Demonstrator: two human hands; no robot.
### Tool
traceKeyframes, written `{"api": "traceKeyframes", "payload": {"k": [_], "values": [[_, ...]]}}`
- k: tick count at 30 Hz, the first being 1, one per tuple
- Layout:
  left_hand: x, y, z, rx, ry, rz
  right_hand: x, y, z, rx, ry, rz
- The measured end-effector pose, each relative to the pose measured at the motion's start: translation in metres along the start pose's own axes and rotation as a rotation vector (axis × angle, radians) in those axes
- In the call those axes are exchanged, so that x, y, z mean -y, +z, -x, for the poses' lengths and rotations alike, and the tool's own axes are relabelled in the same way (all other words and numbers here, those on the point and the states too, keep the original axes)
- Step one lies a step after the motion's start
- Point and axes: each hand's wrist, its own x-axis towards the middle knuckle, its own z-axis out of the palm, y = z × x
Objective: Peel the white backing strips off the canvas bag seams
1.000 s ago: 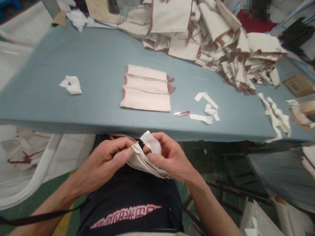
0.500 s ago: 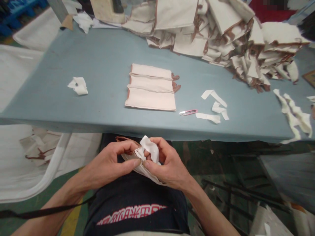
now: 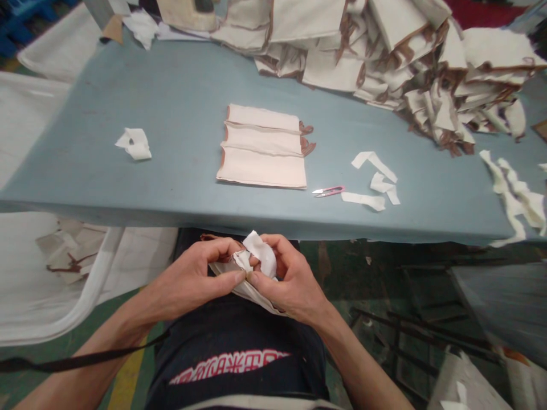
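A cream cloth piece with brown edging (image 3: 256,295) hangs between my hands, over my lap in front of the table edge. My left hand (image 3: 205,273) pinches its left part between thumb and fingers. Opposite, my right hand (image 3: 290,279) grips the same cloth, thumb tip close to the left thumb tip. A curled white strip (image 3: 261,256) rises between the fingers of my right hand. Beyond them, overlapping cream pouches (image 3: 262,165) with brown ties lie on the blue-grey table (image 3: 179,188). Pink-handled snips (image 3: 329,191) rest to the right of these.
A large heap of cream pouches (image 3: 333,68) covers the back right of the table. Loose white strips (image 3: 363,200) lie right of the snips, a white scrap (image 3: 135,143) at the left. A white bin (image 3: 92,296) with cloth pieces stands lower left.
The view has shifted slightly, so the table items appear a little higher. My hands keep nearly the same pose around the cloth, with thumb tips still close together.
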Motion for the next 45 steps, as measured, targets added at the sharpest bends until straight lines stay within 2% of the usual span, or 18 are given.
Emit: {"api": "traceKeyframes", "payload": {"k": [9, 18, 28, 35, 45], "values": [[0.002, 0.002, -0.003, -0.031, -0.060, 0.097, 0.008, -0.005, 0.004, -0.034, -0.059, 0.107], [0.005, 0.008, -0.007, -0.141, -0.097, 0.075, 0.012, -0.003, -0.001, -0.121, -0.289, 0.361], [0.010, 0.010, -0.008, -0.175, -0.038, 0.035, 0.007, -0.002, -0.001, -0.228, -0.361, 0.494], [0.007, 0.015, -0.012, -0.219, 0.012, 0.030, 0.006, -0.003, -0.003, -0.213, -0.548, 0.627], [0.003, 0.018, -0.012, -0.224, 0.051, -0.008, 0.008, 0.003, -0.005, -0.261, -0.500, 0.619]]}}
